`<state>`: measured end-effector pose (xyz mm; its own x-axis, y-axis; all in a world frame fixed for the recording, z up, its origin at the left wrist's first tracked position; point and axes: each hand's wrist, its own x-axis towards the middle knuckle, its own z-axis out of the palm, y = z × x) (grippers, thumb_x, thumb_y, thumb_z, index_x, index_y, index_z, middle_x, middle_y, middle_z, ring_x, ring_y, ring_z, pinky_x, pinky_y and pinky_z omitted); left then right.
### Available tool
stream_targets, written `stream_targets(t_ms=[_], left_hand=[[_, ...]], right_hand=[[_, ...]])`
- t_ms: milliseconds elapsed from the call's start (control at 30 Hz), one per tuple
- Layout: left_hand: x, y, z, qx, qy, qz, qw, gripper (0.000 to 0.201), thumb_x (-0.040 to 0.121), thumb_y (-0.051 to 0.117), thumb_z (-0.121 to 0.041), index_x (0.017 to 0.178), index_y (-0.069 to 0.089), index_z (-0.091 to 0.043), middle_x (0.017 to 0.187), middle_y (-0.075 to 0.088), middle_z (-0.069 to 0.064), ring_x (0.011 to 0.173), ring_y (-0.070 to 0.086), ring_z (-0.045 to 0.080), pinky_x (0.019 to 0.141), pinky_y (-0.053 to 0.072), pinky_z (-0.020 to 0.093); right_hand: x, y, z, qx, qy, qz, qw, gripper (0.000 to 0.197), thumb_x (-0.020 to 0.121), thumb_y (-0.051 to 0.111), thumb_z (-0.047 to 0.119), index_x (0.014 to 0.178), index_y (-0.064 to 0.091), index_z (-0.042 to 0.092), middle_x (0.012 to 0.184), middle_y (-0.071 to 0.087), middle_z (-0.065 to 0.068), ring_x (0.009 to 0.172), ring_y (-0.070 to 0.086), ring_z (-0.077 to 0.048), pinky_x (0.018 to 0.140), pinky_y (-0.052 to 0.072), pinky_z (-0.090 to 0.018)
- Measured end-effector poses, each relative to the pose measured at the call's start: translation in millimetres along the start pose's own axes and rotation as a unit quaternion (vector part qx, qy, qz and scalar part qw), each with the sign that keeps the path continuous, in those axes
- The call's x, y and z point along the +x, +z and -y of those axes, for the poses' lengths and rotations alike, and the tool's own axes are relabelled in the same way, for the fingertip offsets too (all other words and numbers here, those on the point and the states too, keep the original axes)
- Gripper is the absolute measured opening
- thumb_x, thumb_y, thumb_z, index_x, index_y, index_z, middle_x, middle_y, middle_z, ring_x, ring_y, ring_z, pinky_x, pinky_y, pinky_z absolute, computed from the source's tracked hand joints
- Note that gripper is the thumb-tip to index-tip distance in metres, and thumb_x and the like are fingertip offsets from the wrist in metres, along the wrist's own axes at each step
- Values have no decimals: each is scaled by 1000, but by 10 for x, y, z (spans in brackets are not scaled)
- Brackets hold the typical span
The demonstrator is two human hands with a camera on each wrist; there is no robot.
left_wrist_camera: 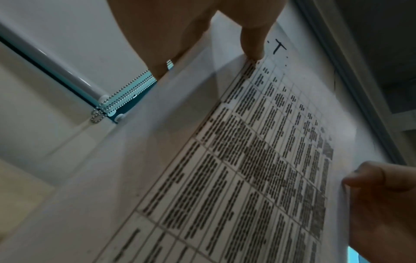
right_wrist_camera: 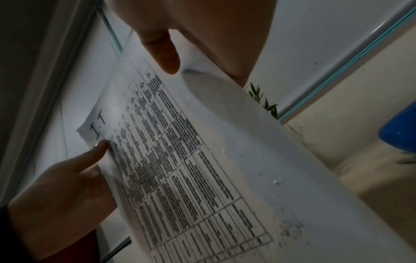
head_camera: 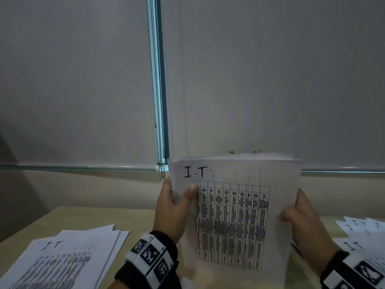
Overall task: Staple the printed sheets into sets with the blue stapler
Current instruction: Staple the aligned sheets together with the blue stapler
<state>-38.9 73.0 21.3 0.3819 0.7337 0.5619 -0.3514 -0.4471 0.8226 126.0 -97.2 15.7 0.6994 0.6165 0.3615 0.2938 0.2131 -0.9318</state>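
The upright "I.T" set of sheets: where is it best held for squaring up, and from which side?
Grip the set of sheets by its two long side edges, one from each side, as the left hand and right hand do, thumbs on the printed face. It stands upright and is thin and floppy, so side grips probably keep it flat and the top corner free for stapling.

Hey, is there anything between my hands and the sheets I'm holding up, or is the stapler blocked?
Nothing sits between them: the left hand and right hand already grip the sheets by their side edges. Only a blue shape, possibly the stapler, shows at the right wrist view's edge, with nothing visible in front of it.
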Motion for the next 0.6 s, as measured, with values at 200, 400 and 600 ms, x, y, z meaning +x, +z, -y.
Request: stream_targets(t_ms=[200, 400, 600], left_hand=[[58, 51, -49, -25, 1, 7, 1000, 25, 79, 59, -30, 101, 64, -18, 91, 74, -3, 83, 69, 6, 66, 54, 15], [47, 13, -34, -32, -23, 1, 999, 26, 77, 61, -33, 98, 67, -20, 90, 75, -2, 83, 71, 11, 65, 54, 18], [41, 65, -72, -25, -32, 40, 998, 33, 77, 58, -37, 106, 64, -21, 97, 74, -7, 91, 69, 7, 73, 56, 18]], right_hand=[[38, 23, 48, 5, -19, -10, 1000, 35, 84, 43, -6, 94, 55, 26, 91, 66, -7, 89, 61, -32, 83, 48, -50], [-4, 35, 129, 30, -29, -3, 999, 36, 86, 41, -13, 97, 51, 20, 89, 65, -6, 82, 61, -23, 68, 47, -36], [-21, 114, 178, 43, -16, -6, 999, 31, 88, 43, -8, 95, 53, 21, 87, 65, -1, 77, 60, -17, 60, 44, -29]])
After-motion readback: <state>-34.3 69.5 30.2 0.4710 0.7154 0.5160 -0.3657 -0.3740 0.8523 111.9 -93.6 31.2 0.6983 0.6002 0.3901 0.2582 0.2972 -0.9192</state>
